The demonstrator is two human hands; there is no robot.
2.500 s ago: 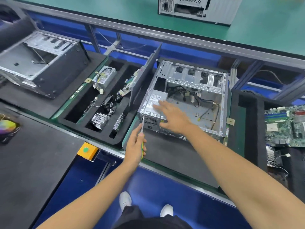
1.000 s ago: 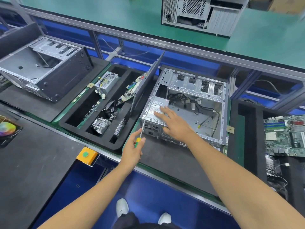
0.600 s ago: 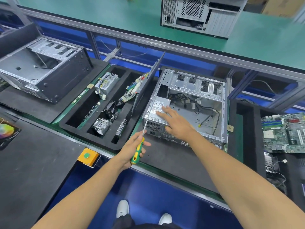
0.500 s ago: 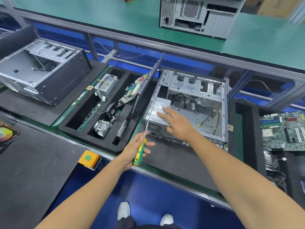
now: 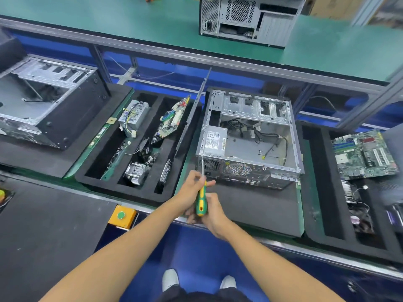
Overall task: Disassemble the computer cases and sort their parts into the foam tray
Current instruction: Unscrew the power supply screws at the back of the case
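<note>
Withdrawn from the boxy steel computer case (image 5: 250,138), the right hand (image 5: 212,212) joins the left hand (image 5: 192,191); both grip the screwdriver (image 5: 201,201) (green-yellow handle, thin shaft).

Two bare forearms, no sleeves showing, left hand (image 5: 189,190) and right hand (image 5: 212,212) without gloves, dark trousers (image 5: 202,296), white shoes (image 5: 170,280) on blue floor

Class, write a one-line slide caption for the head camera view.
Both hands, left and right, grip a green-handled screwdriver before the opened computer case.
</note>
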